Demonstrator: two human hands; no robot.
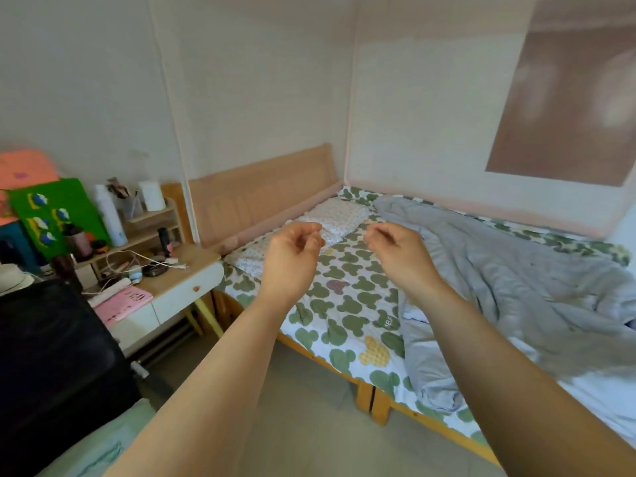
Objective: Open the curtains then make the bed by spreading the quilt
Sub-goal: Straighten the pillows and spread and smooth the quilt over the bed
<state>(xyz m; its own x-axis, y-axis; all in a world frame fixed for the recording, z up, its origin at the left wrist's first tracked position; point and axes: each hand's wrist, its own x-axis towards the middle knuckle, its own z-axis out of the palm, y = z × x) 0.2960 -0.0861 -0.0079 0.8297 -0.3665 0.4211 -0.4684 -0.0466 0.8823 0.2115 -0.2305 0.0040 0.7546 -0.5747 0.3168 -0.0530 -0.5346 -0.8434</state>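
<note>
Bedsheet [344, 304] shows lettering, seemingly "KELE", beside the crumpled grey quilt [516, 287].

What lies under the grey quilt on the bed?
The grey quilt lies crumpled on the green-patterned sheet, which shows at its left and far edges. Whatever else is beneath the folds is covered and cannot be seen.

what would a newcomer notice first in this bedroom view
Two bare forearms reach forward at centre, the left hand and right hand raised with fingers curled. Behind them on the right, a crumpled grey quilt lies heaped on the white sheet with green mouse-head shapes. A cluttered wooden bedside table stands left.
</note>
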